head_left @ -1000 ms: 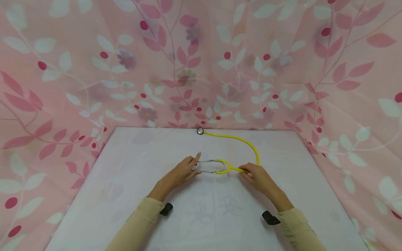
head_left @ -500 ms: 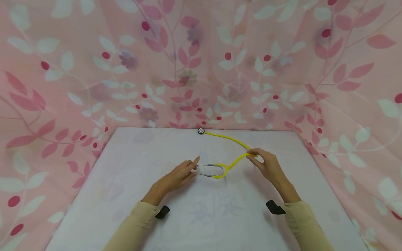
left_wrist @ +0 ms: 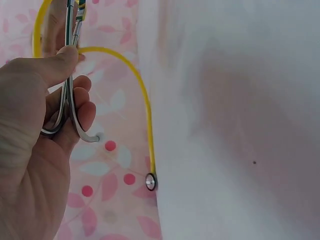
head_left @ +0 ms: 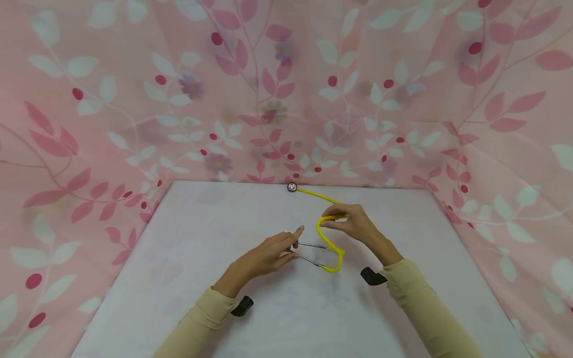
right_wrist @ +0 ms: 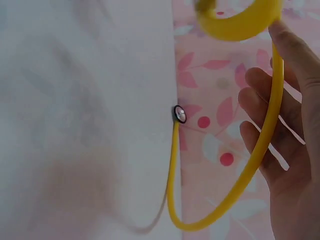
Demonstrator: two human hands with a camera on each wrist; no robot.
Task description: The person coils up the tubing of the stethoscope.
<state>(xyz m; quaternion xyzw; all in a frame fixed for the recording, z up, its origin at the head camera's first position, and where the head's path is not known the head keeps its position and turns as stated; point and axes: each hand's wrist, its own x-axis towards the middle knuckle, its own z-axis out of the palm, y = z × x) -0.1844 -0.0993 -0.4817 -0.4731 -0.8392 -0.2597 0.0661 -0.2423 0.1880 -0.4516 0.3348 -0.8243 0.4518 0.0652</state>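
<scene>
Stethoscope (head_left: pixel 319 229) lies across the middle of the head view, its chest piece (head_left: pixel 292 187) at the upper centre, right at the table's far edge. The left hand (head_left: pixel 270 254) pinches the metal ear tubes (head_left: pixel 309 259) between thumb and curled fingers, index finger pointing out straight; this grip seems meant to steady that end. The right hand (head_left: pixel 354 223), right of centre, pinches the yellow tube (right_wrist: pixel 272 110) between thumb and fingers, bending it into an S, probably to guide how it curves. In the right wrist view the tube hangs in a loop between this hand and the chest piece, so some slack seems to be left there.

The table (head_left: pixel 215 219) meets the flowered cloth (head_left: pixel 241 99) just behind the chest piece, leaving little room upward. The widest room appears to be at lower centre, between the sleeves (head_left: pixel 194 318), and out toward the table's left and right edges.
</scene>
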